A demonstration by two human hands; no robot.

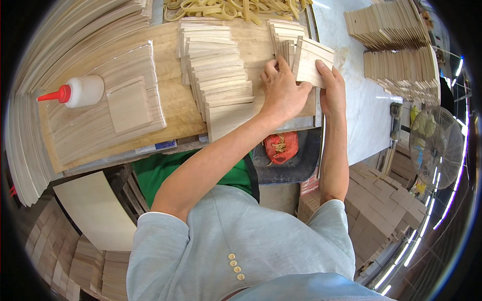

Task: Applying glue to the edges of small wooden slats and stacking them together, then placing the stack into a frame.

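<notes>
My right hand point(332, 90) grips a pale wooden panel point(315, 59) by its right side, thumb on the face and fingers out of sight behind it. Along the panel's upper edge runs a thin strip. My left hand point(281, 90) is at the panel's lower left corner, thumb and index finger apart, the other fingers partly curled. Its index finger reaches the edge of a short row of overlapping wooden pieces point(285, 31) behind the panel. Whether that hand bears any of the panel's weight is not plain. To the left, a long row of overlapping wooden panels point(216, 70) lies on the wooden work board point(165, 65).
A white glue bottle with a red nozzle point(84, 92) lies left beside a square wood piece point(129, 104). Tan bands point(226, 7) pile up at the far edge. Stacked panels point(399, 70) and a fan point(436, 145) stand right. Below the bench sits a red bag point(281, 146).
</notes>
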